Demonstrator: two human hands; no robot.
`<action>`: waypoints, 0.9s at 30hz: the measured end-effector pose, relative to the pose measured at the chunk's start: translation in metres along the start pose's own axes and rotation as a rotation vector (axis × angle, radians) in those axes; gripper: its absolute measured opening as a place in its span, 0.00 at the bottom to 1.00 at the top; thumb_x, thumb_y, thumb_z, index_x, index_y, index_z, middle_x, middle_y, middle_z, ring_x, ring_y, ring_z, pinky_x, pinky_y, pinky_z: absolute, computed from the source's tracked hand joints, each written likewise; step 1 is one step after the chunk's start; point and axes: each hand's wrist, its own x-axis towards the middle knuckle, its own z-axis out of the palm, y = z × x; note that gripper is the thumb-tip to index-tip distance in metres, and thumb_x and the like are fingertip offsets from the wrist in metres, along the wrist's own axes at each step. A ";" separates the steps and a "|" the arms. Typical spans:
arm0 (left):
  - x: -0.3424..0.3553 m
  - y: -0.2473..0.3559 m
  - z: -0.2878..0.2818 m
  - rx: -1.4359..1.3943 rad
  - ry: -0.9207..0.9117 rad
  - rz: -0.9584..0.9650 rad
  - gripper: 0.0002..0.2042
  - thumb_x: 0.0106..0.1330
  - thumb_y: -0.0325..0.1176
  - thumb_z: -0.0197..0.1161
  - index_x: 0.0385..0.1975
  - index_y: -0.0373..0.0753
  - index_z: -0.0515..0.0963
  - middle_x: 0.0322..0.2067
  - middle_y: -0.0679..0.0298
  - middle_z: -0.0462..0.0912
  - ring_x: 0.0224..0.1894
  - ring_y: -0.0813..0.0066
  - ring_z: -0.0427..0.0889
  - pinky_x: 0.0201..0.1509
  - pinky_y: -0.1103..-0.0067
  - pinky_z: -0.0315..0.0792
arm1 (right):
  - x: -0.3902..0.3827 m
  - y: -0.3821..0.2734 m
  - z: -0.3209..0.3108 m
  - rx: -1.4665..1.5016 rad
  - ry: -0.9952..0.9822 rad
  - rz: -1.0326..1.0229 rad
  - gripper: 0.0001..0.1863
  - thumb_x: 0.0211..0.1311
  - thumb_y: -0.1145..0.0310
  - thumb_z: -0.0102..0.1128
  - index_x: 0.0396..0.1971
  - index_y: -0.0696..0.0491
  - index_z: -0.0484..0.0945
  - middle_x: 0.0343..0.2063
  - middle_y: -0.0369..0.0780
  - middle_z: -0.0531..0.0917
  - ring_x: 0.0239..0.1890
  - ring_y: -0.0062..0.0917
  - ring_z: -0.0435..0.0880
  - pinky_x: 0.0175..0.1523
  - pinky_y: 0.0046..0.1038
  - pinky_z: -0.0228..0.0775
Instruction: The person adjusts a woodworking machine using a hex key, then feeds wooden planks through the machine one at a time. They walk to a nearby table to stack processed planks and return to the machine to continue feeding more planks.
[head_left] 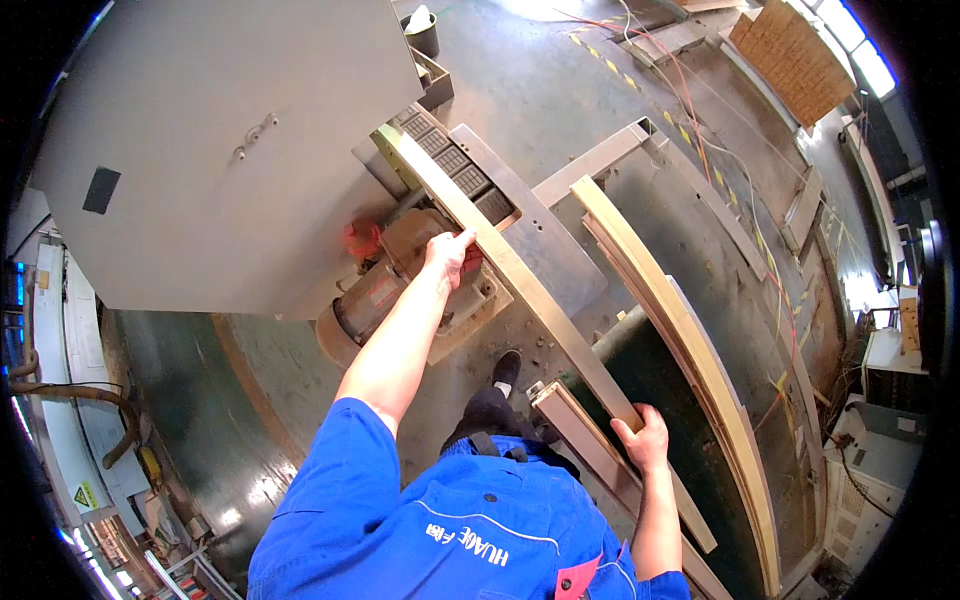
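Wooden strip (545,308), mid-frame diagonal: gripped lower right by right hand (649,438), touched centrally by curled left hand (446,258) of unclear grip; spaced hold, probably for steadiness beside segmented track (470,181).

This looks like a factory woodworking shop: a big grey machine cabinet (230,190) stands beside a dusty motor (370,300), and a metal table (550,235) has a track of ribbed pads (452,163) near its left edge, with a long strip (535,295) running alongside. Long pale boards (690,345) lie past the table's right corner, near a metal frame (590,163). Loose cables (690,95) and yellow-and-black tape (613,68) cross the worn floor (510,75), toward a chipboard sheet (790,65).
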 end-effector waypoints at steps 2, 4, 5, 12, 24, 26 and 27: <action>-0.034 0.010 0.009 -0.042 -0.111 -0.064 0.08 0.70 0.32 0.68 0.39 0.34 0.77 0.37 0.54 0.87 0.37 0.63 0.88 0.40 0.67 0.85 | 0.001 0.004 0.002 0.034 -0.007 0.018 0.31 0.49 0.50 0.78 0.48 0.56 0.82 0.45 0.48 0.85 0.50 0.44 0.83 0.57 0.41 0.76; -0.046 0.008 0.007 -0.006 -0.188 -0.097 0.08 0.70 0.32 0.68 0.38 0.34 0.77 0.37 0.54 0.87 0.37 0.63 0.89 0.39 0.68 0.85 | 0.005 0.000 0.004 0.046 -0.015 0.001 0.31 0.50 0.49 0.78 0.48 0.56 0.82 0.45 0.48 0.85 0.50 0.43 0.83 0.57 0.40 0.76; -0.052 0.007 0.007 0.013 -0.228 -0.114 0.08 0.70 0.32 0.68 0.38 0.34 0.77 0.37 0.54 0.87 0.36 0.63 0.89 0.38 0.69 0.85 | 0.007 -0.003 0.004 0.053 -0.018 -0.006 0.31 0.50 0.49 0.78 0.48 0.56 0.82 0.45 0.48 0.85 0.50 0.43 0.83 0.57 0.40 0.76; -0.090 -0.002 0.024 0.116 -0.248 -0.213 0.10 0.72 0.36 0.67 0.40 0.36 0.76 0.35 0.55 0.87 0.36 0.63 0.88 0.41 0.67 0.85 | 0.019 -0.023 0.014 -0.019 0.006 -0.097 0.33 0.46 0.50 0.79 0.48 0.55 0.81 0.45 0.47 0.85 0.50 0.43 0.83 0.57 0.41 0.76; -0.057 0.004 0.025 -0.009 0.011 -0.063 0.11 0.68 0.36 0.71 0.38 0.38 0.76 0.30 0.63 0.85 0.30 0.69 0.86 0.36 0.70 0.85 | -0.025 0.034 -0.017 -0.292 -0.047 -0.038 0.25 0.39 0.55 0.80 0.34 0.53 0.78 0.32 0.44 0.80 0.40 0.43 0.82 0.46 0.43 0.77; -0.057 0.005 0.023 -0.030 0.006 -0.066 0.11 0.68 0.36 0.71 0.38 0.38 0.76 0.30 0.63 0.85 0.30 0.70 0.86 0.36 0.70 0.85 | -0.034 0.038 -0.026 -0.304 -0.075 0.018 0.25 0.39 0.55 0.80 0.34 0.53 0.79 0.34 0.44 0.81 0.43 0.42 0.82 0.48 0.41 0.77; -0.056 0.004 0.023 -0.041 0.004 -0.066 0.11 0.68 0.36 0.71 0.38 0.38 0.77 0.30 0.63 0.85 0.30 0.70 0.86 0.36 0.70 0.85 | -0.038 0.041 -0.029 -0.310 -0.078 0.029 0.25 0.39 0.55 0.80 0.35 0.53 0.80 0.34 0.44 0.81 0.43 0.42 0.82 0.49 0.41 0.77</action>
